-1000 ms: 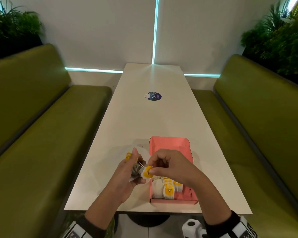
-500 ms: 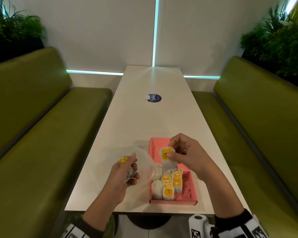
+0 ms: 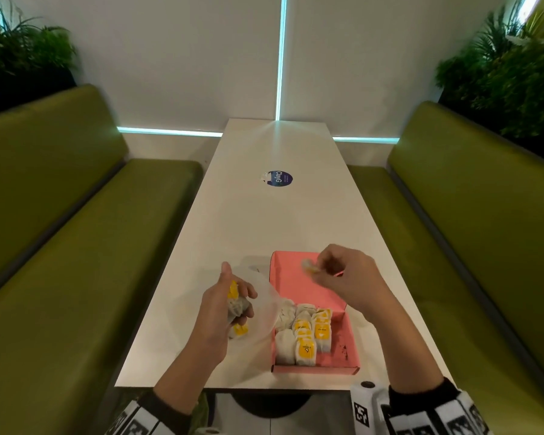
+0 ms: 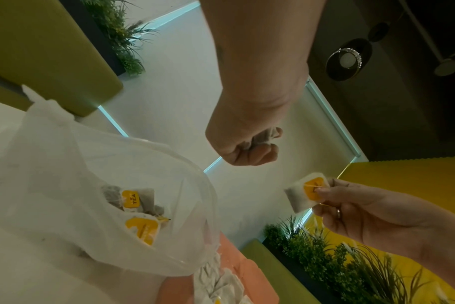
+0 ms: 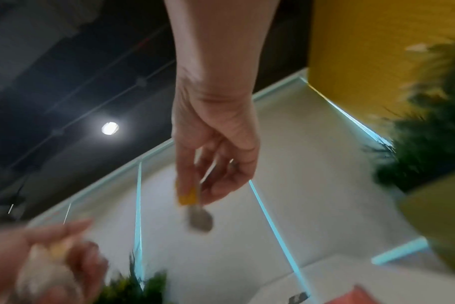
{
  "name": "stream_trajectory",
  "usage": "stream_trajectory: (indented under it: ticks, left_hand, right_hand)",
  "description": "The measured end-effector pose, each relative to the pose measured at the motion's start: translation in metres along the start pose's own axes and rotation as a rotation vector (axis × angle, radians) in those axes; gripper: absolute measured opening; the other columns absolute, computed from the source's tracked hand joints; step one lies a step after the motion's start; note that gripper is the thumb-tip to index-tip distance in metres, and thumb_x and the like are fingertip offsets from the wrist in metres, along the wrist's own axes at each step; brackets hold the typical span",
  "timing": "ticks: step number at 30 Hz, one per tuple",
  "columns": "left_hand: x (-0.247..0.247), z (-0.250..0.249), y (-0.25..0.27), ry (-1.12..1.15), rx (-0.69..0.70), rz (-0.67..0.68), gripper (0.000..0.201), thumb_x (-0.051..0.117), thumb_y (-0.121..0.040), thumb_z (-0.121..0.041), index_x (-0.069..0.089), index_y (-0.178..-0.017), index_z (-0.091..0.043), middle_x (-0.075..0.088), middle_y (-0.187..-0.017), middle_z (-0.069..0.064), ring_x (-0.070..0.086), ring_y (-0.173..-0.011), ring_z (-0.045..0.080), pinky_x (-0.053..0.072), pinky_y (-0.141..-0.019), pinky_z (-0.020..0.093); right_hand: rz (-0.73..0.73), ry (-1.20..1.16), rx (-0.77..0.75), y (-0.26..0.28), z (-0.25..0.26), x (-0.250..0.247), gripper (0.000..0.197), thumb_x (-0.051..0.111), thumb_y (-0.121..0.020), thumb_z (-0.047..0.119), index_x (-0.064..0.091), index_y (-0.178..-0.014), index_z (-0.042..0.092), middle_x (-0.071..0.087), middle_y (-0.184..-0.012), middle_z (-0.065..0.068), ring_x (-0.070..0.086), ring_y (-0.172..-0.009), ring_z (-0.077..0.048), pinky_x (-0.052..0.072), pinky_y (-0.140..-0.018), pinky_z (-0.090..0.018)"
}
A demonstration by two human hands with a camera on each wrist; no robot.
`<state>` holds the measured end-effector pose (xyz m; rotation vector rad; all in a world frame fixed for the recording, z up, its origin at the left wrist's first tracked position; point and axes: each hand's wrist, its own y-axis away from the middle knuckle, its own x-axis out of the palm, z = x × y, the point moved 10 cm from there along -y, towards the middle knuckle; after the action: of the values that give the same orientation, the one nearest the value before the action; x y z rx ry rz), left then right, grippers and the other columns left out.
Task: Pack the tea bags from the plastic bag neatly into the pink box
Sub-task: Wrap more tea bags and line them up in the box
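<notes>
The open pink box (image 3: 299, 284) lies on the white table (image 3: 264, 221). Several tea bags with yellow tags (image 3: 308, 335) stand in rows in its near half. My right hand (image 3: 319, 268) pinches one tea bag (image 3: 308, 265) above the box's far end; the same tea bag (image 4: 304, 195) shows in the left wrist view and is blurred (image 5: 198, 218) in the right wrist view. My left hand (image 3: 245, 301) grips a bunch of tea bags (image 3: 237, 306) left of the box. The clear plastic bag (image 4: 91, 164) beside it holds more tea bags (image 4: 135, 202).
A round blue sticker (image 3: 277, 178) sits mid-table. Green benches (image 3: 76, 246) run along both sides, with plants (image 3: 509, 73) behind them. The plastic bag (image 3: 264, 296) touches the box's left wall. The table's near edge (image 3: 264, 387) is just below the box.
My right hand has pulled one tea bag out of the bunch in my left hand and carried it up and right, over the far end of the box. The left hand has stayed put.
</notes>
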<state>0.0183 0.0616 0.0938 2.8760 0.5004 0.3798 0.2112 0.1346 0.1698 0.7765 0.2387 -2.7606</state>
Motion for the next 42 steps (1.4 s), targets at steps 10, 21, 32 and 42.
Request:
stream_trajectory:
  ticks: [10,21,32,42]
  left_hand:
    - [0.017,-0.024,0.005,-0.174,0.242,0.051,0.024,0.056,-0.092,-0.011,0.065,-0.109,-0.024,0.067,-0.096,-0.011,0.053,-0.059,0.009,0.042,-0.052,0.019]
    - [0.052,-0.03,0.02,-0.323,0.292,0.223,0.005,0.066,-0.084,-0.015,0.068,-0.08,-0.016,0.056,-0.048,-0.012,0.048,-0.045,0.001,0.039,-0.048,0.01]
    - [0.034,-0.027,0.012,-0.231,0.276,0.058,0.007,0.063,-0.087,-0.02,0.07,-0.088,-0.022,0.065,-0.063,-0.005,0.048,-0.048,0.006,0.045,-0.052,0.015]
    - [0.044,-0.042,0.031,-0.462,0.632,0.118,0.017,0.072,-0.07,-0.031,0.068,-0.087,-0.031,0.069,-0.092,-0.015,0.065,-0.086,0.003,0.048,-0.075,0.011]
  right_hand:
    - [0.061,-0.003,0.002,0.006,0.003,0.009,0.015,0.07,-0.08,0.006,0.061,-0.075,0.018,0.065,-0.072,0.0,0.053,-0.064,-0.008,0.047,-0.068,-0.025]
    - [0.241,-0.29,-0.019,0.017,0.013,0.025,0.015,0.066,-0.081,-0.004,0.061,-0.086,0.009,0.063,-0.063,0.007,0.058,-0.059,-0.004,0.048,-0.061,-0.017]
    - [0.215,-0.315,0.068,0.016,-0.008,0.035,0.012,0.063,-0.086,0.004,0.059,-0.08,0.014,0.062,-0.075,-0.001,0.052,-0.068,-0.009,0.044,-0.066,-0.022]
    - [0.223,-0.366,0.082,0.017,-0.002,0.036,0.013,0.053,-0.092,0.005,0.053,-0.085,0.014,0.068,-0.079,-0.004,0.064,-0.066,-0.008,0.048,-0.06,-0.018]
